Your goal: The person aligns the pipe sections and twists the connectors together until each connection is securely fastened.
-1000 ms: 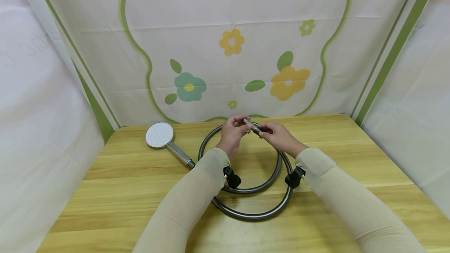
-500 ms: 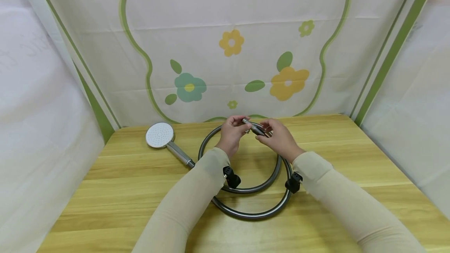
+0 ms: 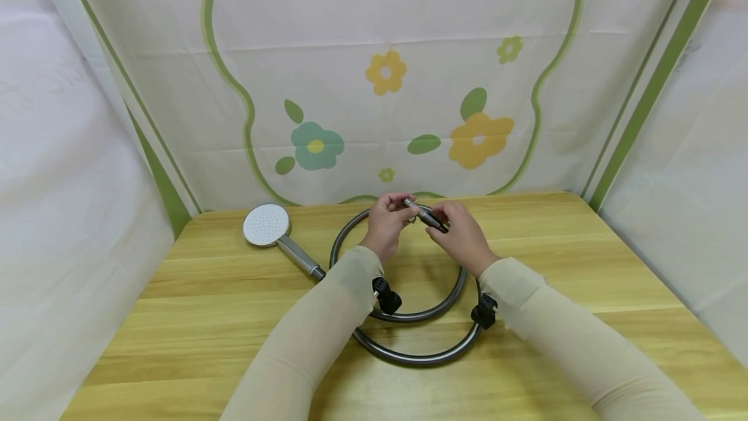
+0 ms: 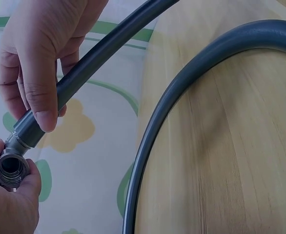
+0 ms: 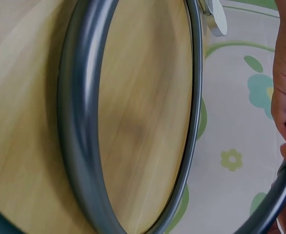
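Note:
My left hand (image 3: 384, 223) pinches a small metal fitting between thumb and fingers. In the left wrist view the fitting (image 4: 11, 168) turns a round, internally threaded opening to the camera. My right hand (image 3: 463, 234) grips the dark grey end of the shower hose (image 4: 99, 56), thumb and fingertips on its sleeve (image 4: 30, 129). That sleeve meets the fitting, and both are held above the table's far part. The rest of the hose lies in loops under my forearms. At its other end, left of my hands, is a shower head (image 3: 267, 225) with its white spray face up.
The wooden table (image 3: 193, 317) stretches beneath everything. A flowered cloth (image 3: 327, 70) hangs along its back edge, with pale cloth walls at left and right. Small black wrist cameras sit on both wrists, close over the hose loops.
My right hand loosened its fingers and gripped the hose end again with the wrist lower and further left. My left hand has stayed in place with the fitting.

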A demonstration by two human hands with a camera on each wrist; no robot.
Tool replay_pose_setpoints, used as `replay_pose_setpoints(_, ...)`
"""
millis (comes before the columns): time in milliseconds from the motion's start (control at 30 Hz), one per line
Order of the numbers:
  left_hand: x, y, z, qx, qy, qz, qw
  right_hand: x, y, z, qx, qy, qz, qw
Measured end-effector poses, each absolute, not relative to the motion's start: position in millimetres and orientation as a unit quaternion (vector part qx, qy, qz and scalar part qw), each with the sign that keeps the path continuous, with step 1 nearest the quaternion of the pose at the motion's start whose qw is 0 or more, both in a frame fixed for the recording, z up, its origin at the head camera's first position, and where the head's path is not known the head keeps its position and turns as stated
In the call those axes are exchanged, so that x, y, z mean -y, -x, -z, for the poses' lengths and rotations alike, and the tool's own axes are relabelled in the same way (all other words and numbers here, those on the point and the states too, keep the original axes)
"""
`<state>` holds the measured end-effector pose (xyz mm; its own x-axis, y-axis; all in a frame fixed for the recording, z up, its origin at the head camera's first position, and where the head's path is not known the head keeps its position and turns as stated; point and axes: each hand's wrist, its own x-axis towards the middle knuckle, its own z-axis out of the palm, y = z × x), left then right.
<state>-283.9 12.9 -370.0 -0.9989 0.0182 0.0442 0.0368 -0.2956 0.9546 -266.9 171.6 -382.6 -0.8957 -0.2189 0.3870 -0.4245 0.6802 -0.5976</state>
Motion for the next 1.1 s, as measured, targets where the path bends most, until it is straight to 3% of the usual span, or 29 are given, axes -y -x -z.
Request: replay_pose_setpoints(1100, -13.8, 285.0, 369.2, 0.603, 0.019, 0.798, 0.008, -166.0, 262.2, 384.8, 0.895, -0.18, -0.352, 0.208)
